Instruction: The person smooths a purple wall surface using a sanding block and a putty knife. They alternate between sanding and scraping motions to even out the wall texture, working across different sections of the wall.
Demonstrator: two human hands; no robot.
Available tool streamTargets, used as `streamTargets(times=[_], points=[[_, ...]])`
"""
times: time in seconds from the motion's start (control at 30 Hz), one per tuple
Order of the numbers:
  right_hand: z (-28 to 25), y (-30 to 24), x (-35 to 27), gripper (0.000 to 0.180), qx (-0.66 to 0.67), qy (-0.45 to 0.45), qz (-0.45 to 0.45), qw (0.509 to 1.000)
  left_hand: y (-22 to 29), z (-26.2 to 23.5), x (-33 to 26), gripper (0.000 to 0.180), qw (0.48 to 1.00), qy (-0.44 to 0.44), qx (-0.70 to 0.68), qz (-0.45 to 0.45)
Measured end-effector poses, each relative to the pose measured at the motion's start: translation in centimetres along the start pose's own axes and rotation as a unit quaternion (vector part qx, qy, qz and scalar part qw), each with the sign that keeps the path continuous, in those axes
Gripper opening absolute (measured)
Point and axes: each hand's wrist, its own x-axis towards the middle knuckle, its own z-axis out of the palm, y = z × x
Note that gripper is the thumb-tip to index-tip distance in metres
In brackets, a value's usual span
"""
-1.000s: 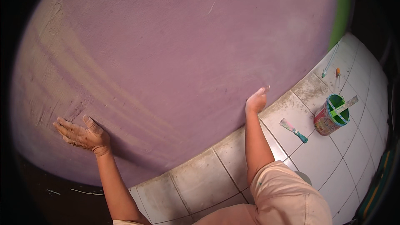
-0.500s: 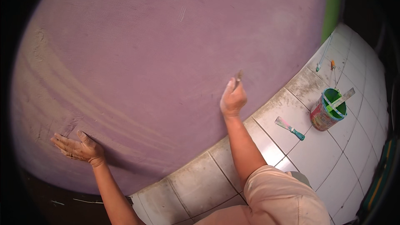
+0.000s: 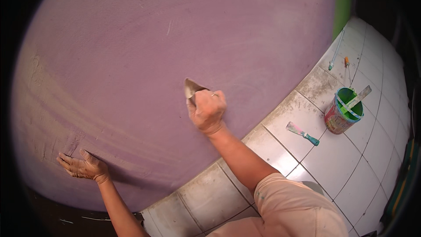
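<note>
Right hand [image 3: 208, 112] clamps a bent sheet [image 3: 191, 88], perhaps sandpaper; left hand [image 3: 84, 166], spread, rests on purple wall [image 3: 131, 52].

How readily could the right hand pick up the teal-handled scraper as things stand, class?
Probably not at once: the right hand holds a thin brownish piece at the purple wall, so its grip seems taken. Otherwise the way looks free; the scraper lies uncovered on the tiles.

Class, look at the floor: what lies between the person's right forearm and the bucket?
In the head view, a teal-handled scraper lies there, on pale tiles, between right forearm and bucket.
</note>
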Motion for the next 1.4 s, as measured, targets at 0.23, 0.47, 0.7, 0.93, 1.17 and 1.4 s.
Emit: streamTargets(times=[0.23,0.47,0.7,0.93,1.17,1.4], points=[[-1.5,15.1,0.4,0.047,-0.108,0.013,0.506,0.856,1.0,0.3,0.1,0.086,0.999,-0.006,-0.037,-0.022],[0.0,-2.9,1.5,0.028,0.011,-0.026,0.048,0.998,0.7,0.4,-0.5,0.086,0.999,-0.012,-0.028,-0.031],[0.0,8.3,0.6,0.04,-0.071,0.044,0.239,0.967,0.1,0.2,-0.4,0.085,0.999,-0.017,-0.025,-0.025],[-0.7,12.6,2.5,0.044,-0.112,0.02,0.448,0.887,0.9,0.6,-0.4,0.085,0.999,-0.021,-0.02,-0.036],[-0.7,-0.8,5.1,0.037,0.033,-0.031,-0.038,0.998,0.5,0.3,-0.5,0.087,0.999,-0.024,-0.004,-0.029],[-2.0,21.8,4.0,0.058,-0.149,0.047,0.529,0.834,0.8,0.6,0.0,0.088,1.0,-0.017,-0.004,-0.02]])
